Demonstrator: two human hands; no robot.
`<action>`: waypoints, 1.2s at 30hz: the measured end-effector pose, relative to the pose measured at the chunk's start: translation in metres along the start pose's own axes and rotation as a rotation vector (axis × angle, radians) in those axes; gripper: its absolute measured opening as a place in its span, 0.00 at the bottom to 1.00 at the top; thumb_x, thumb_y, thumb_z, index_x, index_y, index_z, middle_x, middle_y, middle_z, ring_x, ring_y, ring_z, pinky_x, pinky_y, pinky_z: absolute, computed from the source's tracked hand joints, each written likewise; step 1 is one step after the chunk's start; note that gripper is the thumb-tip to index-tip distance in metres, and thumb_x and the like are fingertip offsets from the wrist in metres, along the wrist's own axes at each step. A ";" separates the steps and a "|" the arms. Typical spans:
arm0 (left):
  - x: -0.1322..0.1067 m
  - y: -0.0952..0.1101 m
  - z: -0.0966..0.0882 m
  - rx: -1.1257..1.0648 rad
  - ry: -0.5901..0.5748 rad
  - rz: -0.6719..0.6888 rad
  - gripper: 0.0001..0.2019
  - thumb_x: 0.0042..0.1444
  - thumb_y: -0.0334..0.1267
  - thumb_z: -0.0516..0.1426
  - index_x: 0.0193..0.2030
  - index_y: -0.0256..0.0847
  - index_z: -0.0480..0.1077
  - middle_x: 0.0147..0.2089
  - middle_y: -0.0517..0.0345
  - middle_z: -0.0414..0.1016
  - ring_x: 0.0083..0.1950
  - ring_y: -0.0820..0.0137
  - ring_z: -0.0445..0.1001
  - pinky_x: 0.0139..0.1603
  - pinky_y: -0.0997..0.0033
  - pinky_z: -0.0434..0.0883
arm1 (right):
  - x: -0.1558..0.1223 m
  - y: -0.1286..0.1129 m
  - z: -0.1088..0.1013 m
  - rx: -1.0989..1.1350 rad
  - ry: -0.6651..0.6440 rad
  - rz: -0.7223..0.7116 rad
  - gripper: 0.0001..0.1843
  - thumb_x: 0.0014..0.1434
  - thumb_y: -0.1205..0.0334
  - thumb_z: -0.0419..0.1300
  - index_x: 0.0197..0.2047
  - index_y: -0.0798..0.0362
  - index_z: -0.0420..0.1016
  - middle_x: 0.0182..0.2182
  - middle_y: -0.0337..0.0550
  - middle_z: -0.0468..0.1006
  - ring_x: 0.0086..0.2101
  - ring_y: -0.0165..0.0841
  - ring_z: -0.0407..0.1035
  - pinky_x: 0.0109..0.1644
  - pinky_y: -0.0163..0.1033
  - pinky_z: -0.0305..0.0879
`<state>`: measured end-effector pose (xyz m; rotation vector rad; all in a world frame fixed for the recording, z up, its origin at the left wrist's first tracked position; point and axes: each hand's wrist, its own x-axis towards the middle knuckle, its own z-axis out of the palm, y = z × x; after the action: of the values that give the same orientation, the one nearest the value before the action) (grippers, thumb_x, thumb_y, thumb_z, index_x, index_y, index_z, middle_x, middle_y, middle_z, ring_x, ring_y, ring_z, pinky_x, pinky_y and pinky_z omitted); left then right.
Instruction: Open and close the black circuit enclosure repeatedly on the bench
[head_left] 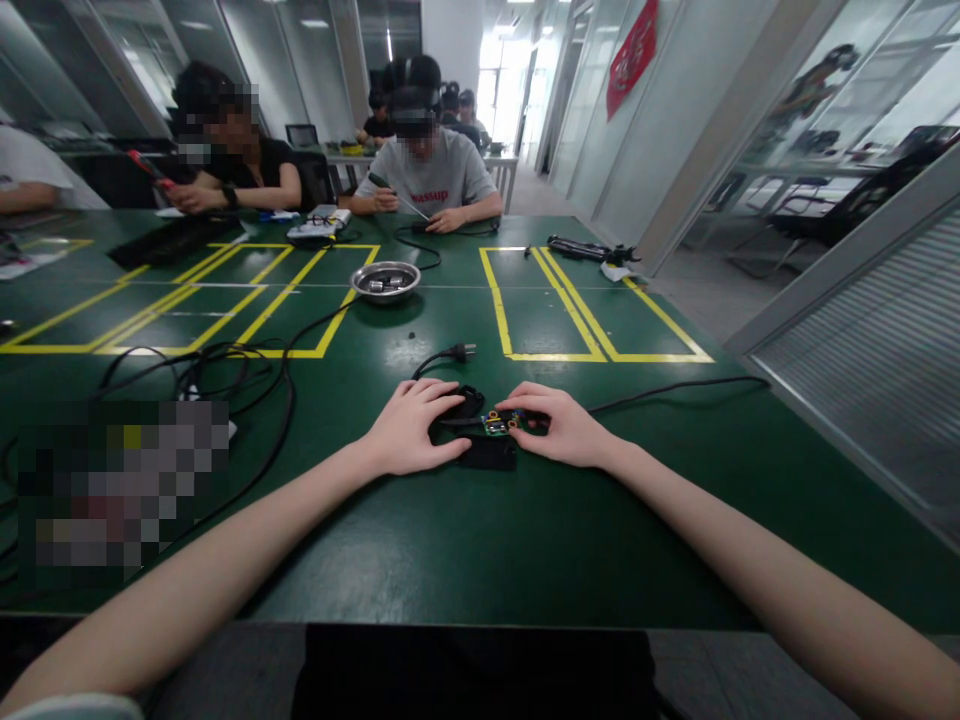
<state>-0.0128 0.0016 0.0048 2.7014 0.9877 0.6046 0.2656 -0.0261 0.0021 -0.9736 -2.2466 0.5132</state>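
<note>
A small black device (pixel 487 450) lies open on the green table (pixel 465 540), with a green circuit board (pixel 495 424) showing between my hands. My left hand (pixel 412 428) rests on the device's left end, fingers curled over a black part and thumb along its front edge. My right hand (pixel 562 425) holds the right end, fingers bent around the board's edge. A black cable with a plug (pixel 457 352) runs away from the device just beyond my left hand. Another black cable (pixel 675 388) leads off to the right from under my right hand.
A metal bowl (pixel 385 281) with small parts sits further back. Tangled black cables (pixel 210 370) lie to the left. Yellow tape lines (pixel 570 320) mark the tabletop. Across the table, people work with tools; a black tool (pixel 589 249) lies at the far right.
</note>
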 end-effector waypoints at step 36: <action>0.000 0.002 -0.004 -0.160 0.104 -0.004 0.06 0.62 0.41 0.56 0.40 0.42 0.70 0.43 0.55 0.72 0.34 0.71 0.73 0.34 0.70 0.72 | 0.005 -0.024 0.038 -0.058 0.123 0.020 0.17 0.59 0.69 0.64 0.51 0.49 0.82 0.48 0.49 0.83 0.48 0.42 0.77 0.54 0.52 0.76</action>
<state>-0.0139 0.0001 0.0090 2.5501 0.9263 0.7943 0.2248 -0.0422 -0.0098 -1.0293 -2.1545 0.3878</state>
